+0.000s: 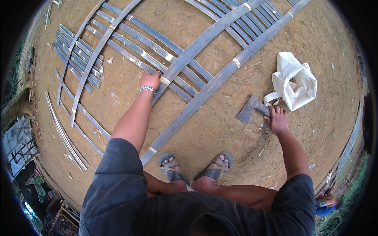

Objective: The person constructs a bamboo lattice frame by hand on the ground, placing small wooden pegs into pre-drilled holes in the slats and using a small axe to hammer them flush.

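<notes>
Arms (132,112) outstretched, right fingers (280,110) curled

The bamboo rails (212,88) are a smoky blue-grey, and I can see pale cream bands breaking their colour at the joints. Beneath spreads tan-brown earth (334,59), veined with darker cracks. Over on the right, the axe (248,111) shows dull grey and brown, near a creamy white bag (289,65). The bracelet (147,88) is silvery, chain-patterned; the shirt (114,185) charcoal; the strips (65,135) far left pale and dark-striped.
</notes>
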Motion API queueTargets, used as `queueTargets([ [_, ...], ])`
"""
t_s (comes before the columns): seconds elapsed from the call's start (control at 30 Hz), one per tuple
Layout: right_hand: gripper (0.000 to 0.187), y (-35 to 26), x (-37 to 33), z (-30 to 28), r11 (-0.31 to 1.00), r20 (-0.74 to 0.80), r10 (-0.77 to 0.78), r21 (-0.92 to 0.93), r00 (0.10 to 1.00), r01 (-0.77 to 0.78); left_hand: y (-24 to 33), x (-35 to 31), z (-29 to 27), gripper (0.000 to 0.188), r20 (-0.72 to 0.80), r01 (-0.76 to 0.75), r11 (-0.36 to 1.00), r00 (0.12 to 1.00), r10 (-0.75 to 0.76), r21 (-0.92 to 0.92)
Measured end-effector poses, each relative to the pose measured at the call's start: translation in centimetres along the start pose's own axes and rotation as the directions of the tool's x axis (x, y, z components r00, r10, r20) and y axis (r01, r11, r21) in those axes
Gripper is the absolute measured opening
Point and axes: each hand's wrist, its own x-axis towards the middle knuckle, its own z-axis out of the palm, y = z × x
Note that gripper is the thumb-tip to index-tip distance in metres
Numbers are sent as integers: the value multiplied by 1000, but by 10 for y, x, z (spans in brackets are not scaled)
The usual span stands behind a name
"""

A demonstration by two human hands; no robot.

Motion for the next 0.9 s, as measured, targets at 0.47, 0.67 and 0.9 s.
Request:
queueTargets([
  [0.47, 59, -2, -1, -5, 1000, 24, 13, 15, 1000, -13, 3, -7, -1, 50, -62, 8, 1000, 998, -9, -15],
  [0.67, 57, -3, -1, -6, 1000, 15, 9, 10, 1000, -9, -5, -1, 0, 44, -119, -31, 999, 993, 26, -37],
  [0.9, 57, -1, -1, -4, 999, 13, 12, 35, 1000, -13, 3, -9, -3, 45, -90, 8, 999, 996, -12, -47],
])
